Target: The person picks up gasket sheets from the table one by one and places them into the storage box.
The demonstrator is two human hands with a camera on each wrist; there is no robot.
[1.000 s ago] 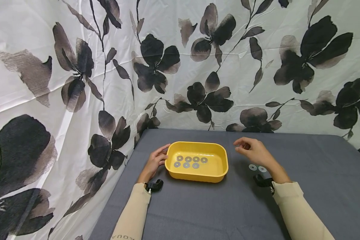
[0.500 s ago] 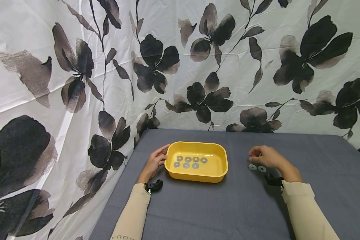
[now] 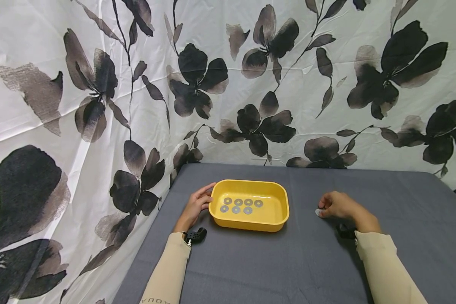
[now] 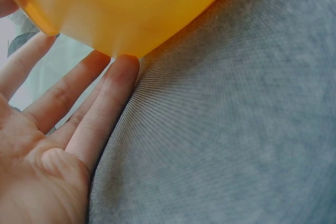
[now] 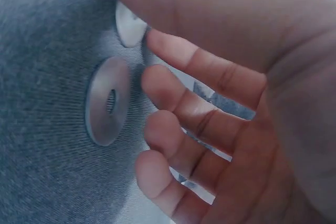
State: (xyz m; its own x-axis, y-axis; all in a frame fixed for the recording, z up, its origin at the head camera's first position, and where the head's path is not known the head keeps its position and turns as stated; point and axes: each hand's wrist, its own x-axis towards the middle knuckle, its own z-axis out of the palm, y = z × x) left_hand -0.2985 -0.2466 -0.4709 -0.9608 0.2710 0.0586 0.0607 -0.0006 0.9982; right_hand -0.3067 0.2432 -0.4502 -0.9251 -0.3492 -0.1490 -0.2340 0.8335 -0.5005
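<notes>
A yellow plastic tray (image 3: 247,224) stands on the grey cloth, with several flat metal washers (image 3: 239,202) lying in two rows inside. At its left end my left hand (image 3: 194,207) rests straight fingers against the tray's outer wall; the left wrist view shows the fingertips (image 4: 125,69) touching the yellow wall (image 4: 131,9). To the right of the tray, my right hand (image 3: 340,205) is down at the cloth, pinching a washer (image 3: 318,212) between thumb and index finger. In the right wrist view a second washer (image 5: 98,111) lies flat beside the curled fingers; the hand hides it from the head view.
Grey cloth (image 3: 289,261) covers the table. A white curtain with dark flowers (image 3: 220,139) hangs behind it and along the left side. Each wrist wears a black camera, one on the left wrist (image 3: 197,234) and one on the right (image 3: 346,231).
My right hand has moved right and down from beside the tray to the two loose washers, and its thumb and index finger have closed on one. The left hand and tray stay put.
</notes>
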